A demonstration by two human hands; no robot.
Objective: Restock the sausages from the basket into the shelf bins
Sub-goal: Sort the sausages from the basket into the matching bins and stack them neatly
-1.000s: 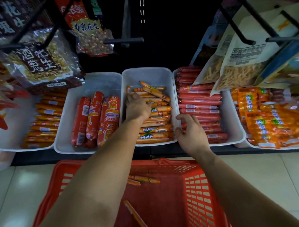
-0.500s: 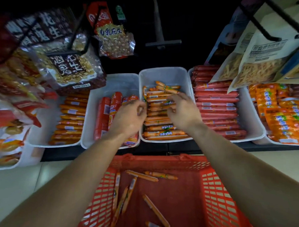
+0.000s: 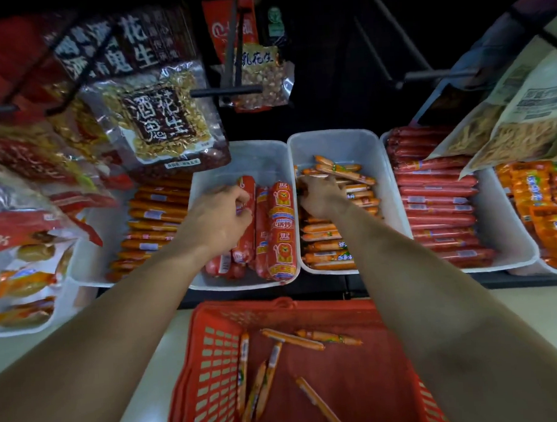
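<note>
A red plastic basket (image 3: pixel 210 367) stands on the floor below the shelf, with several thin orange sausages (image 3: pixel 290 339) lying loose in it. On the shelf, a white bin (image 3: pixel 341 144) holds stacked thin orange sausages (image 3: pixel 328 258). My right hand (image 3: pixel 321 197) reaches into this bin, its fingers down among the top sausages; whether it grips one is hidden. The neighbouring white bin (image 3: pixel 255 156) holds thick red sausages (image 3: pixel 282 229). My left hand (image 3: pixel 215 220) is over them with curled fingers gripping a thick red sausage.
More white bins flank these: orange sausages (image 3: pixel 157 216) on the left, red sausages (image 3: pixel 436 200) and orange packs (image 3: pixel 538 199) on the right. Bags of peanuts (image 3: pixel 164 120) and snack packs (image 3: pixel 515 117) hang from black hooks (image 3: pixel 227 91) above the bins. Pale floor tiles surround the basket.
The view has shifted left. My left hand moved from the orange-sausage bin's edge to the thick red sausages. My right hand moved further up the orange-sausage bin.
</note>
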